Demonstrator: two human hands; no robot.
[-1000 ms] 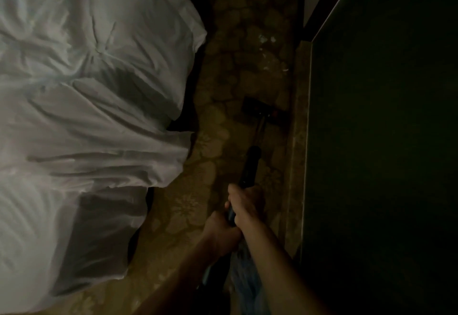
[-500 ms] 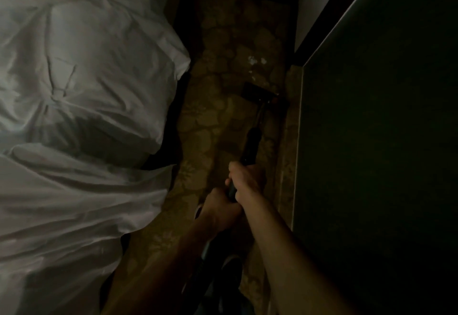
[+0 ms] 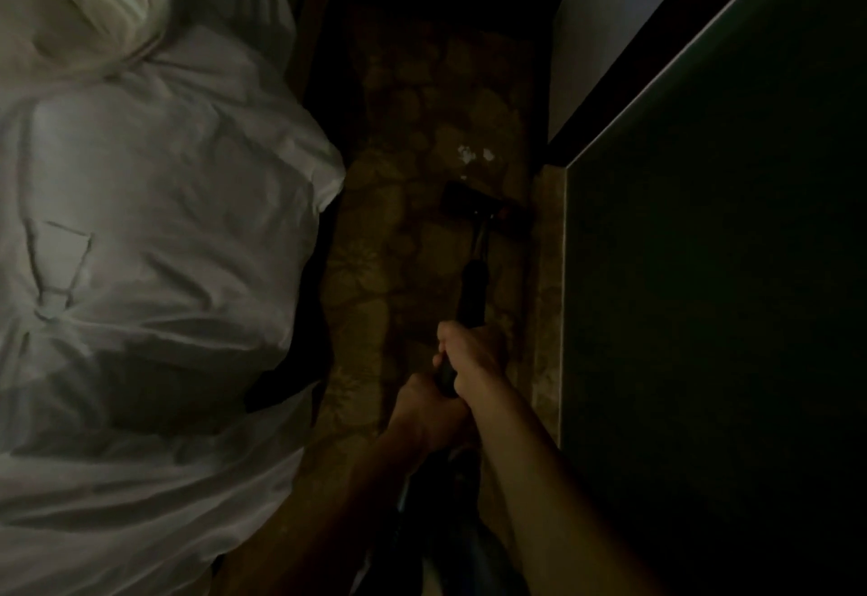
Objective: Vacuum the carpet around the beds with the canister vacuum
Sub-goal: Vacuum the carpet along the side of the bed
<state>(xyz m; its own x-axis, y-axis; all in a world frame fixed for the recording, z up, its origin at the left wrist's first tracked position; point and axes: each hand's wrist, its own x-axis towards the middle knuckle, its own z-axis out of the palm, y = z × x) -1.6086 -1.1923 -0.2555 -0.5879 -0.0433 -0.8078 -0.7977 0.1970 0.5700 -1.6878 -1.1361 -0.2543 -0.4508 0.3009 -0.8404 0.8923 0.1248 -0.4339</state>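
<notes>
A person worked a vacuum down the dim aisle between a bed (image 3: 140, 220) and a dark wall (image 3: 703, 314). The right hand (image 3: 469, 354) was wrapped round the black wand (image 3: 471, 290). The left hand (image 3: 424, 412) gripped it just behind, fingers curled tight. The head (image 3: 483, 213) sat on the patterned carpet (image 3: 375, 267), close against the pale strip (image 3: 546, 290) at the wall's foot and just short of some white scraps (image 3: 474, 155).

A push angled right could jam the head against that strip. A fast stroke might shove the scraps ahead rather than lift them. A swing to the left risked catching the overhanging sheet (image 3: 300, 164) in the suction.

The canister itself was out of frame. A dark shape between the forearms was possibly the hose (image 3: 422, 525), though the light was too poor to be sure, and if so it could snag a foot. Whether the head lay flat on the pile could not be made out, and the far end of the aisle was lost in shadow.
</notes>
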